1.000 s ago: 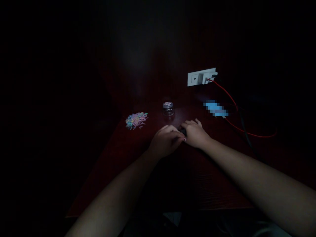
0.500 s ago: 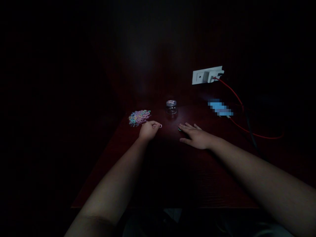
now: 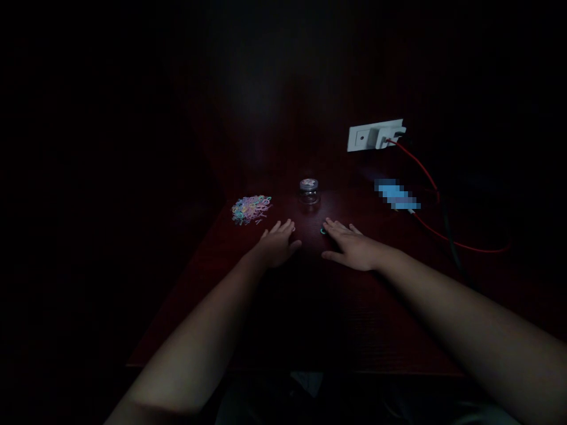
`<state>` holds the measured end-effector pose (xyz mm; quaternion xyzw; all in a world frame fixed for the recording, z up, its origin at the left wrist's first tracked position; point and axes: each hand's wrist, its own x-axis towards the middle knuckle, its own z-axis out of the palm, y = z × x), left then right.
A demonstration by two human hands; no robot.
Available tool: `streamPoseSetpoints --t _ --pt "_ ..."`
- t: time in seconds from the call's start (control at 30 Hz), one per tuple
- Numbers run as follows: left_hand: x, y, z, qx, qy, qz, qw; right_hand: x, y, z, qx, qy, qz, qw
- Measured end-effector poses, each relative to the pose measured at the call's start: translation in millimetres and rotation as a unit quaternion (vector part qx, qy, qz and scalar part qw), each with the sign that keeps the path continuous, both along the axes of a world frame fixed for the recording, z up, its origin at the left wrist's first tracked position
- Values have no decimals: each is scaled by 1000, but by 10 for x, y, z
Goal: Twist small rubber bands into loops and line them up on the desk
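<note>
My left hand (image 3: 280,243) lies flat on the dark red table (image 3: 301,307), fingers stretched out. A small pale pink band (image 3: 293,229) peeks out at its fingertips, mostly covered. Opposite it, my right hand (image 3: 349,247) rests palm down with the fingers spread. Beside its index finger shows a small teal elastic band (image 3: 323,231), partly under the fingers. Left of and beyond my left hand is a heap of small pastel elastic bands (image 3: 251,209). A clear jar (image 3: 309,192) with a patterned lid stands upright behind the space between both hands.
A white wall socket (image 3: 362,138) holds a charger plug (image 3: 384,138). From it a red cable (image 3: 419,160) loops down to a blurred-out blue device (image 3: 396,193) at the back right. A dark cord (image 3: 450,227) hangs nearby. The surroundings are very dark.
My left hand has gone from pinching a pink band to lying flat over it, its fingers opened out. My right hand stays in nearly the same place.
</note>
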<state>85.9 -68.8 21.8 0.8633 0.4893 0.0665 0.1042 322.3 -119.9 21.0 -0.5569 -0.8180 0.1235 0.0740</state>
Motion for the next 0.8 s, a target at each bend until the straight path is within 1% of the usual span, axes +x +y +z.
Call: streamPoseSetpoints --t 0.07,0.13,0.27,0.43,0.8 --pt "51 -78 -1 -28 34 6 999 -29 -30 20 -7 0 8 1000" --pt "89 -115 -2 -32 46 9 998 -47 -45 32 -13 -7 17 1000" --pt "111 -127 12 -19 47 5 999 -48 -32 29 -13 -11 17 1000" --pt "109 -144 19 -38 52 1 998 -23 7 -10 -1 -3 14 1000" --pt "134 -175 1 -33 43 -17 998 24 45 -40 10 7 13 1000"
